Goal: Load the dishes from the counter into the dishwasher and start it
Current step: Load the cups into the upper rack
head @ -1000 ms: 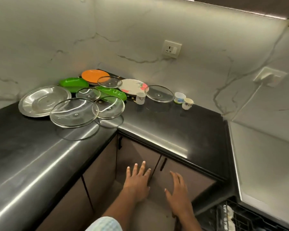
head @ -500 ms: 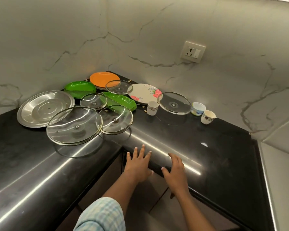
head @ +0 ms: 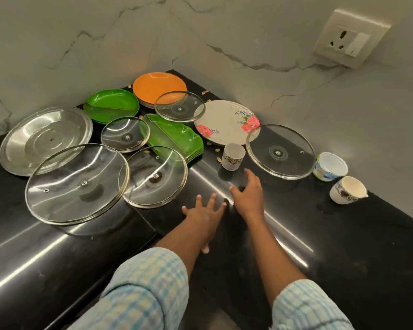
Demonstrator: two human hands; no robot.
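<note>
Dishes (head: pixel 110 104) all lie on the black surface (head: pixel 332 239), gathered toward its inner corner. We see none lifted, and the dishwasher is out of view. At far left is a steel plate (head: pixel 45 136), with a large glass lid (head: pixel 76 184) overlapping its near edge and a second glass lid (head: pixel 154 178) just beside that. Green trays (head: pixel 174 139) are stacked behind, with an orange plate (head: pixel 159 86) and a floral plate (head: pixel 224 122) nearer the wall. To the right stand a small cup (head: pixel 233 155), a third glass lid (head: pixel 280 151), a white bowl (head: pixel 330 166) and a second cup (head: pixel 347 189).

Both hands are empty. The left hand (head: pixel 204 215) is palm down with fingers spread, near the second lid. We cannot tell whether it touches the surface. The right hand (head: pixel 249 194) reaches further, fingers loosely parted, near the small cup but apart from it.

We judge the step in hand to be the first pick-up, with loading not yet begun. The next move calls for closing the fingers round the small cup's wall and lifting it clear of the neighbouring lid. The glass lids will need fingertips worked under a rim, and overlapping pieces should be taken top first.
</note>
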